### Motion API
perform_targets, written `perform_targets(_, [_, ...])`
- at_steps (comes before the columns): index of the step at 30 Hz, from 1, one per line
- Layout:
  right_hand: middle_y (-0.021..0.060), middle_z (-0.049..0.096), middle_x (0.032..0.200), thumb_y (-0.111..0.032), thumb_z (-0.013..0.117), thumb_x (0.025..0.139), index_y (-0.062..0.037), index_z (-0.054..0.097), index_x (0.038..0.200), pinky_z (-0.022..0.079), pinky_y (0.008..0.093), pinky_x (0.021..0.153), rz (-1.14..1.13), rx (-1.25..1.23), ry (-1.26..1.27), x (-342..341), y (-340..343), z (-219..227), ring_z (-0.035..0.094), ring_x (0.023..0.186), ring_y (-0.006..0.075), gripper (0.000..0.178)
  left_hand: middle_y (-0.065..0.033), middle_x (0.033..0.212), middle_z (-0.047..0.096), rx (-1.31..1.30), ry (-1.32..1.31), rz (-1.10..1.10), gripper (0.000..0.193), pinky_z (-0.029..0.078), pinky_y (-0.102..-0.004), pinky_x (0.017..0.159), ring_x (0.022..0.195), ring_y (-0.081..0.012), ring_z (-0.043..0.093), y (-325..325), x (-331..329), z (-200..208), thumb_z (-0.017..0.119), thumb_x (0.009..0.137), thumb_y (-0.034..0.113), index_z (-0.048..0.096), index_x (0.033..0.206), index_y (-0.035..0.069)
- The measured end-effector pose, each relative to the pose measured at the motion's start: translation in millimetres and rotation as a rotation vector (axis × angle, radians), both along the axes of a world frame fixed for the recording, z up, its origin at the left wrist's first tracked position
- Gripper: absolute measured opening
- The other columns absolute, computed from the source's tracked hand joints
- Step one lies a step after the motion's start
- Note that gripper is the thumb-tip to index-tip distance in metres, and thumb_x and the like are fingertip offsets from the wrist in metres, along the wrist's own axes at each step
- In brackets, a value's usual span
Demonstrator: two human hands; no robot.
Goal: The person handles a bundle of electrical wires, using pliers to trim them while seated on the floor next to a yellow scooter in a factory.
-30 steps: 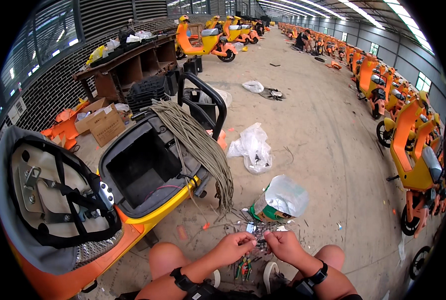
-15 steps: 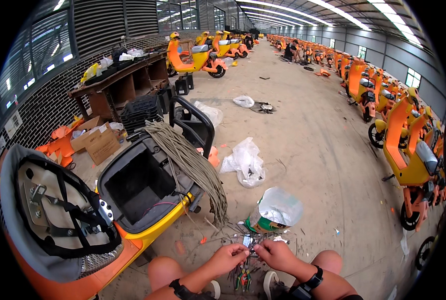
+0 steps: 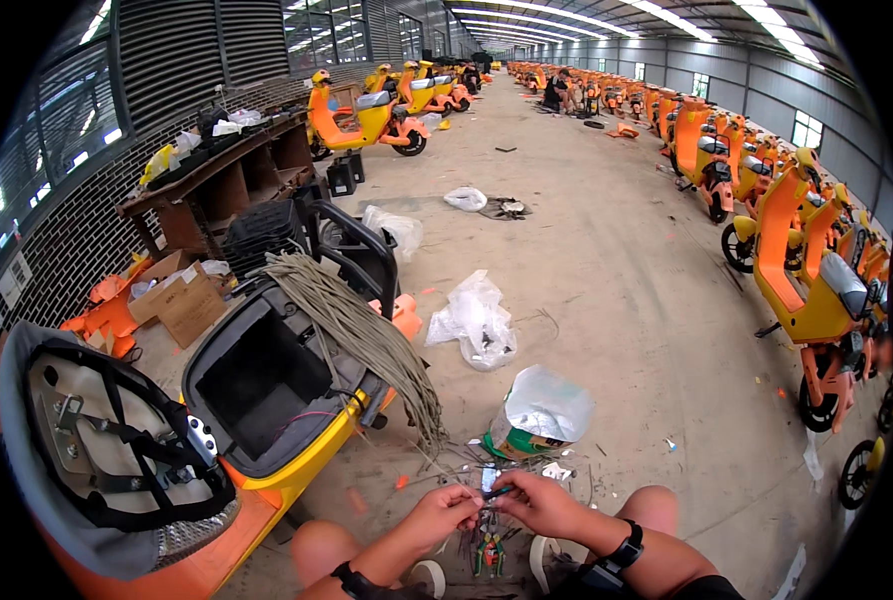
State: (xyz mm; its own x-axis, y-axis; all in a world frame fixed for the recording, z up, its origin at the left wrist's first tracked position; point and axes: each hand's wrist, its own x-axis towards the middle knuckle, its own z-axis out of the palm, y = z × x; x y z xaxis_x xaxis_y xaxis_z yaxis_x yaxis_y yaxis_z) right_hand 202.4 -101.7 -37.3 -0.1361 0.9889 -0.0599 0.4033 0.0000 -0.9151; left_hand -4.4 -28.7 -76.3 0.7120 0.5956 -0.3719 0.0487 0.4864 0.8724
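My two hands meet low in the middle, between my knees. A short, thin dark piece (image 3: 496, 492) spans the gap between their fingertips; its kind is too small to make out. My right hand (image 3: 538, 505) pinches this piece between thumb and fingers. Closed too, my left hand (image 3: 446, 512) has its fingertips at the piece's near end, and whether it grips that end is hidden. Below the hands, pliers (image 3: 488, 555) with green and red handles lie on the floor between my shoes. Scraps and thin dark strips lie scattered just beyond my fingers.
An opened bag (image 3: 541, 415) stands ahead of my hands. At the left is a yellow-orange scooter (image 3: 296, 470) with its seat raised, a bundle of cords (image 3: 356, 340) draped over it. Clear plastic (image 3: 474, 320) lies farther off. Scooters (image 3: 811, 290) line the right side.
The view has shifted slightly, moving the surroundings left. The thin dark piece now shows between my fingertips, and my hands are slightly farther apart.
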Motion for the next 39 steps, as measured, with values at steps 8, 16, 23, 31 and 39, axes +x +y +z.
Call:
perform_targets(8, [0.0183,0.063,0.067,-0.040,0.054,0.095,-0.0038,0.063,0.091,0.049,0.0434,0.056,-0.064,-0.037,-0.381,6,2,-12,0.062,0.062,0.0370,0.038,0.0009,0.078,0.059,0.191,0.110,-0.091,0.016,0.045,-0.0224,0.066,0.071,-0.0070,0.054,-5,9,7,0.058,0.096,0.016,0.061,0.101,0.000])
perform_targets(16, [0.0179,0.066,0.082,-0.032,0.058,0.094,-0.0047,0.063,0.097,0.051,0.0421,0.063,-0.056,0.060,-0.112,-4,-3,8,0.064,0.071,0.0364,0.028,0.0004,0.080,0.060,0.088,0.085,-0.017,0.015,0.046,-0.0225,0.065,0.071,-0.0074,0.056,-3,6,1,0.059,0.095,0.017,0.061,0.102,0.003])
perform_targets(23, [0.0162,0.066,0.082,-0.029,0.063,0.092,-0.0037,0.063,0.097,0.050,0.0400,0.064,-0.038,0.157,-0.148,-1,0,1,0.064,0.072,0.0341,0.026,0.0007,0.080,0.059,-0.029,0.055,-0.039,0.016,0.038,-0.0205,0.051,0.062,-0.0062,0.050,-5,5,6,0.059,0.096,0.019,0.059,0.106,0.005])
perform_targets(31, [0.0145,0.064,0.068,-0.034,0.058,0.094,-0.0048,0.064,0.093,0.049,0.0399,0.056,-0.081,-0.012,-0.519,1,2,-3,0.064,0.062,0.0320,0.030,0.0023,0.082,0.059,0.128,0.082,-0.104,0.016,0.037,-0.0199,0.054,0.063,-0.0036,0.046,-7,6,8,0.057,0.097,0.020,0.060,0.107,0.007])
perform_targets(39, [0.0115,0.067,0.077,-0.021,0.067,0.089,-0.0044,0.061,0.105,0.052,0.0350,0.063,-0.068,0.207,-0.056,-8,1,9,0.067,0.069,0.0249,0.024,0.0034,0.080,0.056,-0.006,0.070,-0.047,0.016,0.040,-0.0193,0.060,0.069,-0.0049,0.050,-2,1,11,0.057,0.097,0.020,0.059,0.104,0.005])
